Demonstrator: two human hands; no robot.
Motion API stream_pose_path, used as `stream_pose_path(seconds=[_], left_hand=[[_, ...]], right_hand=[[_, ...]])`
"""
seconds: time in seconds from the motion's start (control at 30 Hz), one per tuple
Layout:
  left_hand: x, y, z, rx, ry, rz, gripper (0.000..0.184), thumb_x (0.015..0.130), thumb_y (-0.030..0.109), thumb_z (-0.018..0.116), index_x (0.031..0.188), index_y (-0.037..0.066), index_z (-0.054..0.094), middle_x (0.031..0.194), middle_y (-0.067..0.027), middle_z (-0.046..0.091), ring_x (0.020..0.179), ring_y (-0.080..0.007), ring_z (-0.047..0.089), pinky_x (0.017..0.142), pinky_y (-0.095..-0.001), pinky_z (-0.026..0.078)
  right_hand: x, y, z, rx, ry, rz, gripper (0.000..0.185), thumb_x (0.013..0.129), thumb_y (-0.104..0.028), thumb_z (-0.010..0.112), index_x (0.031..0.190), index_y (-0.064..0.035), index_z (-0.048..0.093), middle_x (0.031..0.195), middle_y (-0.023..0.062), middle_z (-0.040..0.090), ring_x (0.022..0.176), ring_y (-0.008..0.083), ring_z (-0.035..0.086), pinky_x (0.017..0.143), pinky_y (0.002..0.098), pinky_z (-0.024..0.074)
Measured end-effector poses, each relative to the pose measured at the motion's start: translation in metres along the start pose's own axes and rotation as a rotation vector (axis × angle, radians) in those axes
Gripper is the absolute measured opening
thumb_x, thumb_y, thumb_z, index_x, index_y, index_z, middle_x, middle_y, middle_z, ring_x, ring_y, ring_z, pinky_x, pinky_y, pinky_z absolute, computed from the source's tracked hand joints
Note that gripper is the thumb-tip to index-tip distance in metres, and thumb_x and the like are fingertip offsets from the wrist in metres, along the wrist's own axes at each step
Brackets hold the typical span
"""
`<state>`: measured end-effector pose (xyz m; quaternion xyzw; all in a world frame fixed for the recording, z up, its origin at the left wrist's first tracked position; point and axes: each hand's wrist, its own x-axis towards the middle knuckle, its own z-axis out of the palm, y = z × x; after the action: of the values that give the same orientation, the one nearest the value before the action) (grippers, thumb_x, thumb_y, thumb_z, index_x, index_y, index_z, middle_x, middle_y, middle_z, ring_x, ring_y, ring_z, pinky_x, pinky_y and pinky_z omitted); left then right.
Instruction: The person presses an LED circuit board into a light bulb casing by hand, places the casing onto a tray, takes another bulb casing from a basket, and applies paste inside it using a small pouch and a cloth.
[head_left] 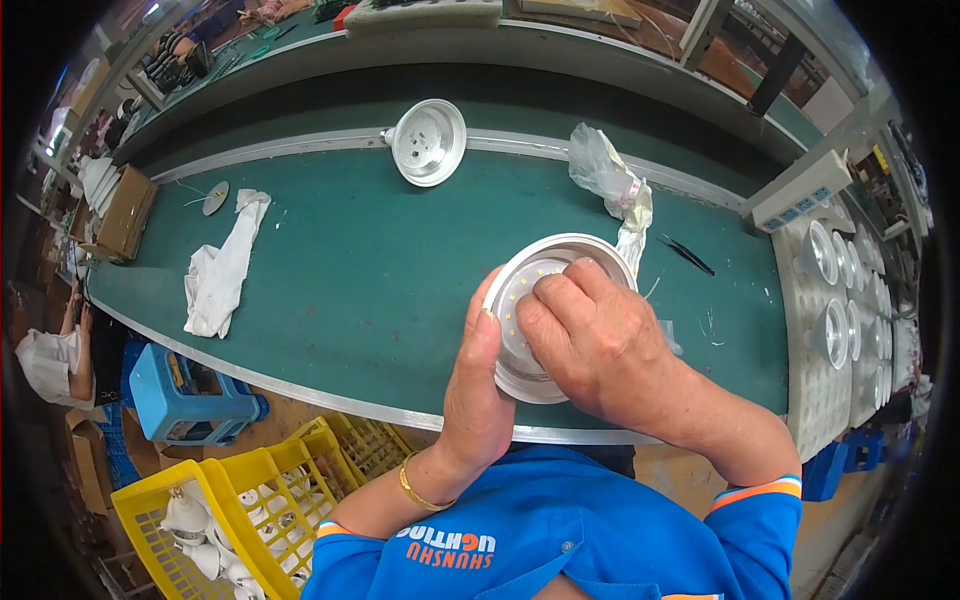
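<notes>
- One LED lamp housing (519, 372) over the bench (350, 270), held by one left hand (479, 378), thumb at rim.
- One right hand (608, 335), fingers curled inside; pinch can't be told.
- Beyond the fingers: one second housing (436, 140), one pair of tweezers (688, 256).

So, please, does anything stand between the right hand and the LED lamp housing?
Nothing visible does. The fingers of the right hand are inside the rim of the LED lamp housing, which the left hand holds. The black tweezers lie off to the right side.
</notes>
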<state>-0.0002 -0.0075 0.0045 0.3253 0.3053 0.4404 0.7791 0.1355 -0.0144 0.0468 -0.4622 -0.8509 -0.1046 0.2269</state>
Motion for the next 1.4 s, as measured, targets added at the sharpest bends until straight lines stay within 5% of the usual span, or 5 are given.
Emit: stream_pose_path(seconds=[1.4], left_hand=[[0.004, -0.002, -0.004, 0.09, -0.029, 0.036, 0.066, 0.097, 0.059, 0.033, 0.141, 0.01, 0.039, 0.138, -0.0081, 0.047, 0.131, -0.0204, 0.042, 0.11, -0.0393, 0.033]], right_hand=[[0.0, 0.002, 0.007, -0.024, 0.05, 0.058, 0.015, 0.069, -0.007, 0.066, 0.079, 0.0003, 0.059, 0.074, 0.0113, 0.055, 0.068, 0.0218, 0.057, 0.058, 0.033, 0.05]])
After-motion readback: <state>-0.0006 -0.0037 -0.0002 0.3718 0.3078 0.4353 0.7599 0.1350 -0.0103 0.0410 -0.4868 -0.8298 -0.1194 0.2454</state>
